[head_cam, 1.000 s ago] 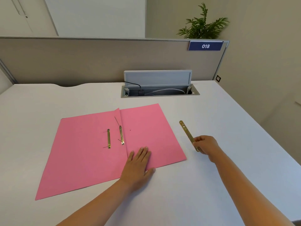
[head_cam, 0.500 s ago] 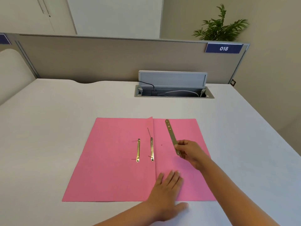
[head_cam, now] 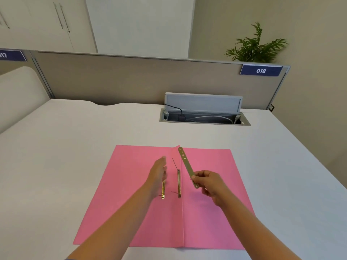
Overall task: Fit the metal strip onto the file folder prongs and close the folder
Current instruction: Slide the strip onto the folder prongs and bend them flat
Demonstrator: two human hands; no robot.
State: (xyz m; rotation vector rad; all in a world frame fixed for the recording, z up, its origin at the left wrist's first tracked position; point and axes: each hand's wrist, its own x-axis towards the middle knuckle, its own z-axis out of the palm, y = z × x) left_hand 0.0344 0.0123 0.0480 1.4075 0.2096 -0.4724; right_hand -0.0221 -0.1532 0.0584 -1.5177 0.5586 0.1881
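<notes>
A pink file folder [head_cam: 210, 218] lies open and flat on the white desk. Two brass prongs lie flat beside its centre fold: a left prong [head_cam: 163, 190] and a right prong [head_cam: 179, 183]. My right hand [head_cam: 210, 183] pinches the near end of a long brass metal strip [head_cam: 186, 166], held tilted above the right flap with its far end pointing away. My left hand [head_cam: 158, 172] hovers edge-on over the far part of the left prong, fingers straight and holding nothing; whether it touches the prong is unclear.
An open cable tray [head_cam: 204, 117] with a raised grey lid and cables sits at the back of the desk [head_cam: 75, 156]. A beige partition [head_cam: 131, 81] with a "018" label [head_cam: 261, 70] runs behind it, a plant beyond.
My right hand carried the strip left from the bare desk over the folder. My left hand lifted off the right flap and moved forward to the left prong. The view shifted too.
</notes>
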